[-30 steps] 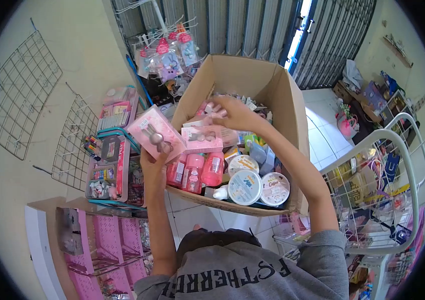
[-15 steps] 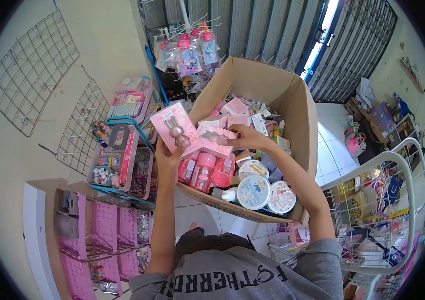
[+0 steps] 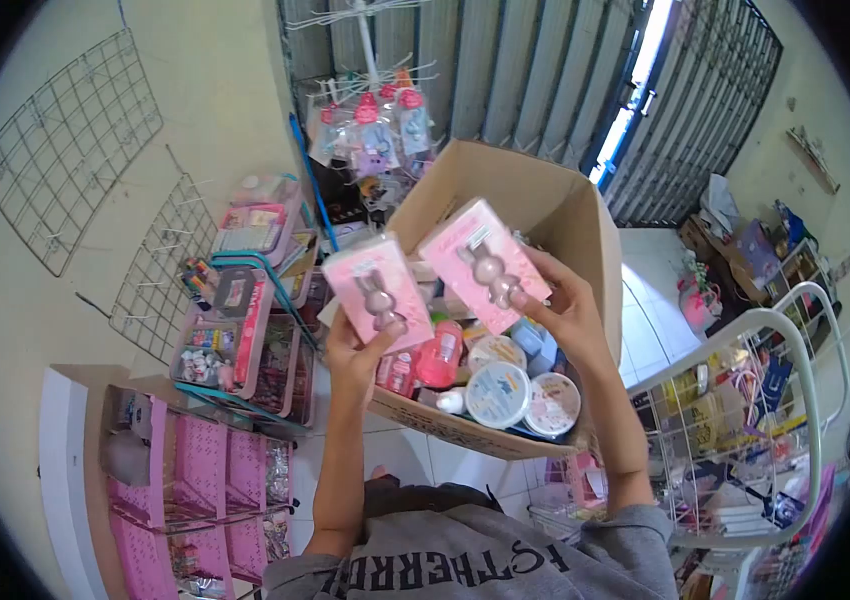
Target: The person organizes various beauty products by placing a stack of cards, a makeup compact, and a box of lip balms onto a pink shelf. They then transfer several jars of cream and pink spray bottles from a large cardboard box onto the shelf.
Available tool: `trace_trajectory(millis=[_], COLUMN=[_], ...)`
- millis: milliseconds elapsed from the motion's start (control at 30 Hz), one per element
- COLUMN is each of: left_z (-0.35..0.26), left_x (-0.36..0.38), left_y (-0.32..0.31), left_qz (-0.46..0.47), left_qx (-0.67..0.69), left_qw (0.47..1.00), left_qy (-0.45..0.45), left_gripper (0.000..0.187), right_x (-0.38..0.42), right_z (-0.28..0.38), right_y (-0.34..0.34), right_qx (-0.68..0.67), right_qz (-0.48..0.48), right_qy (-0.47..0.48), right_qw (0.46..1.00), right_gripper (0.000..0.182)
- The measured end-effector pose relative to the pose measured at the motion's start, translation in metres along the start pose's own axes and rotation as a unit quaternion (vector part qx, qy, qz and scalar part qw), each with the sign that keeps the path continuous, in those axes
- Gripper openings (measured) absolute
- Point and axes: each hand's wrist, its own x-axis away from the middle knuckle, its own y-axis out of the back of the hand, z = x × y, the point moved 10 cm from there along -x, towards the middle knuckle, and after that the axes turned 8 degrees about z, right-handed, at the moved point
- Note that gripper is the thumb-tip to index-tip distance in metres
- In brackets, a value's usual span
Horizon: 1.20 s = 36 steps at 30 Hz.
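My left hand grips a pink box with a bunny figure, tilted over the left edge of a large cardboard box. In my right hand is a second pink bunny box, held up beside the first. Both fronts face me, with my thumbs on them. Below, inside the carton, lie pink bottles, a round tub with a blue label and another round tub. The held boxes hide part of the contents.
A tiered cart with trays stands left, near pink shelving and wire grids. Behind the carton are hanging packets and a folding metal gate. A white wire rack is on the right.
My right hand has raised the second pink box out of the carton and turned it upright. My left hand has shifted slightly right and down with the first box.
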Motion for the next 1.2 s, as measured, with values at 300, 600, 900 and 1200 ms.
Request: trace_trajectory(millis=[300,600,900,1200], left_z=[-0.041,-0.082,-0.146,-0.205], left_x=[0.058,0.244,0.445,0.554], left_y=[-0.019,0.097,0.15,0.235], left_qz=[0.025,-0.265,-0.524,-0.561], left_qx=[-0.071,-0.068,-0.09,-0.076], left_qw=[0.997,0.962,0.843,0.822], left_qy=[0.008,0.004,-0.076,-0.056], left_gripper=[0.056,0.057,0.047,0.043], right_x=[0.078,0.084,0.162,0.263], right_z=[0.019,-0.025,-0.055,-0.071], right_y=[-0.026,-0.175,-0.367,-0.552], right_qx=[-0.03,-0.214,-0.403,-0.422], right_qz=[-0.086,0.074,0.324,0.495], right_qy=[0.022,-0.007,-0.221,-0.308], right_qw=[0.996,0.974,0.827,0.694], right_gripper=[0.057,0.057,0.048,0.054])
